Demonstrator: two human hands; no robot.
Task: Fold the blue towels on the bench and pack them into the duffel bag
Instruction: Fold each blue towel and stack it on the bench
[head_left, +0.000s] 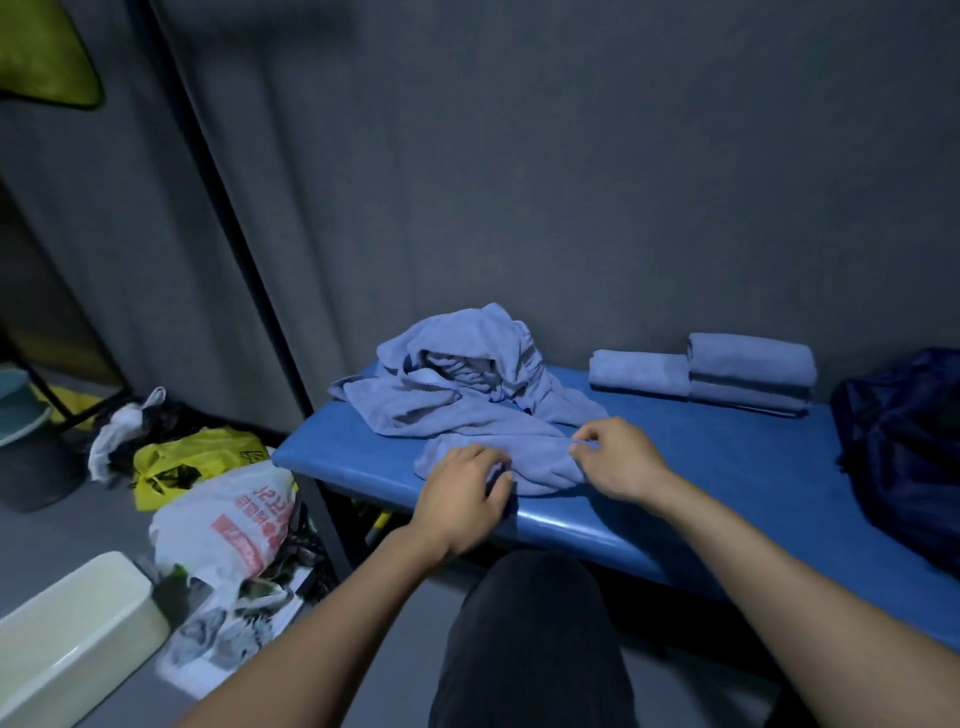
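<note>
A heap of crumpled blue towels lies on the left half of the blue padded bench. My left hand grips the near edge of the front towel with curled fingers. My right hand pinches the same towel's edge a little to the right. Three folded blue towels sit at the back of the bench against the wall, two of them stacked. The dark navy duffel bag stands at the bench's right end.
On the floor left of the bench lie a yellow plastic bag, a white bag with red print and loose clutter. A cream-coloured box sits at the lower left. A dark knee is in front of the bench.
</note>
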